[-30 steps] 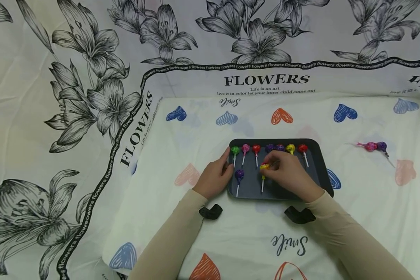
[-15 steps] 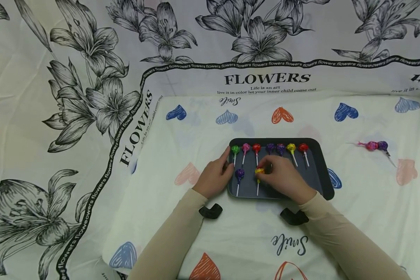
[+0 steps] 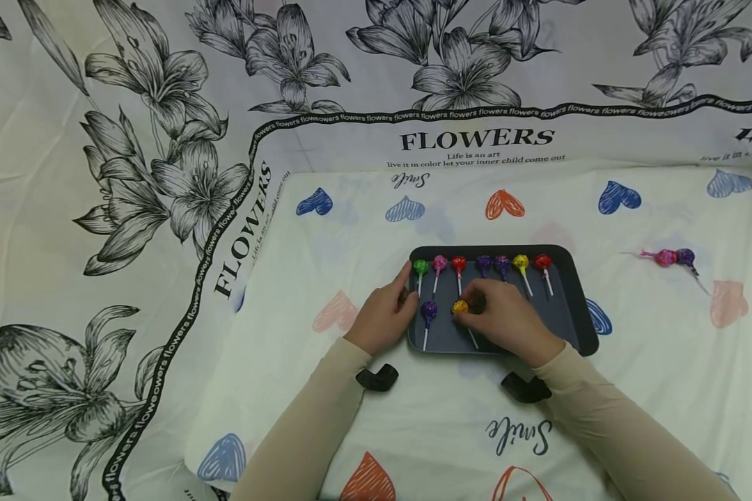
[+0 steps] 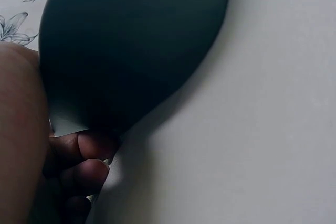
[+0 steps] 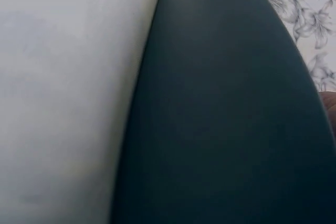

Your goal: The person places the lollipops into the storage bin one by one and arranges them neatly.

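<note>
My right hand point(image 3: 507, 316) pinches a yellow lollipop point(image 3: 459, 307) low over the dark tray point(image 3: 573, 306), its white stick slanting toward the tray's front. My left hand point(image 3: 382, 316) grips the tray's left edge, with fingers point(image 4: 86, 177) curled at its corner in the left wrist view. To the left of the pinched one lies a purple lollipop point(image 3: 429, 311). Along the tray's back is a row of several lollipops, from a green lollipop point(image 3: 420, 267) at the left to a red lollipop point(image 3: 542, 262) at the right. My right hand hides some of their sticks.
On the cloth point(image 3: 351, 243) to the right of the tray, a pink lollipop point(image 3: 666, 257) and a purple lollipop point(image 3: 686, 257) lie side by side. The tray's dark outer side point(image 5: 220, 103) fills much of the right wrist view.
My right hand has shifted left with the yellow lollipop, uncovering the back row's yellow one. The held lollipop's stick has swung from near straight to slanting right. My left hand stays put.
</note>
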Action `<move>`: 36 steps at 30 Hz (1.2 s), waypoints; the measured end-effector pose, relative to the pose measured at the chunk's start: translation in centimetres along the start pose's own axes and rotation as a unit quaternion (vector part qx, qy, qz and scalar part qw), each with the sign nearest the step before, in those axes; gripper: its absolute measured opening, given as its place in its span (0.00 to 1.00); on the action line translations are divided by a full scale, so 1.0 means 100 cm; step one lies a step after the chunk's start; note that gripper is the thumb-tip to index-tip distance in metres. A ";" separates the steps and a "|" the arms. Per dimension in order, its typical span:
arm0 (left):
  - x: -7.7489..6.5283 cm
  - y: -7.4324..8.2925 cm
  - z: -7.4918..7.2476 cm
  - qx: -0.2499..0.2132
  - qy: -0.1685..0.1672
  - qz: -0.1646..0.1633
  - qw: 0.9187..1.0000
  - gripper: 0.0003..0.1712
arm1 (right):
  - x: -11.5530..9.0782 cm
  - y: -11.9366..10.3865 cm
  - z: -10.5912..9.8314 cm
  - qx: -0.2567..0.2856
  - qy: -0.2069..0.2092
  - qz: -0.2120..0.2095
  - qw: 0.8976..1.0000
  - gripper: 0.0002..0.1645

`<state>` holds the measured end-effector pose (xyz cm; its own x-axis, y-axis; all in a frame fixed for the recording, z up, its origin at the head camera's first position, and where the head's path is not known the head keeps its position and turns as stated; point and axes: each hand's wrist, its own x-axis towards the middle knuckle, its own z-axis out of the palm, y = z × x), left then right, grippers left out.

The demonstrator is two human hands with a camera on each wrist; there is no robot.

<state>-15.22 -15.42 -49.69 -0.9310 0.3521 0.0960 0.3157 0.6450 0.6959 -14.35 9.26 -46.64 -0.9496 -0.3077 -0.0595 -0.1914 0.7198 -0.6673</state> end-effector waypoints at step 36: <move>0.001 0.000 0.002 -0.001 0.003 0.009 1.000 0.37 | -0.010 -0.007 0.002 0.031 -0.030 0.034 0.998 0.15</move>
<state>-15.30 -15.27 -49.79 -0.9268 0.3584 0.1127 0.3312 0.6380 0.6952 -13.21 9.00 -46.24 -0.9428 -0.2976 -0.1501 -0.1092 0.7013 -0.7044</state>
